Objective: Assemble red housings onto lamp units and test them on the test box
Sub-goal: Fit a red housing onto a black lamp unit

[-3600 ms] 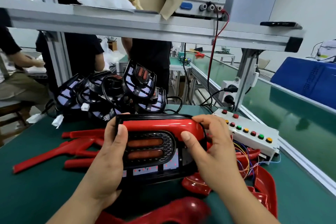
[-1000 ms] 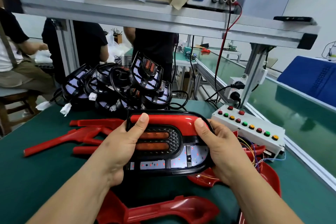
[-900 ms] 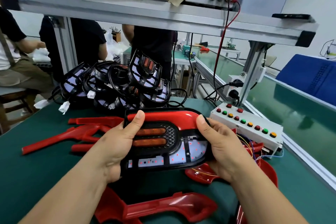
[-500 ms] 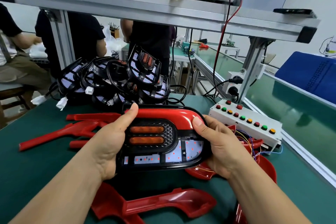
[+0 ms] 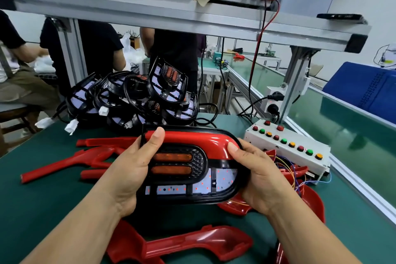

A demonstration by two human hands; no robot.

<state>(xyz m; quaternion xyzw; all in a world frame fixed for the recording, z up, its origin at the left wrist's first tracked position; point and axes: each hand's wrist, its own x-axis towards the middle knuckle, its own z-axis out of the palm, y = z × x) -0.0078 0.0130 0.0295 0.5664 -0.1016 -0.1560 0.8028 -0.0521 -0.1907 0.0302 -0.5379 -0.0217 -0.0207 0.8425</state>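
Both hands clamped on lamp unit, above the surface.
Left hand and right hand grip its ends, thumbs pressing the red housing.

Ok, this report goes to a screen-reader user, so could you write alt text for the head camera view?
The left hand and right hand grip a black lamp unit over a green bench, thumbs pressing on the red housing along its top. Loose red housings lie around; bare lamp units are piled behind, a buttoned test box at right.
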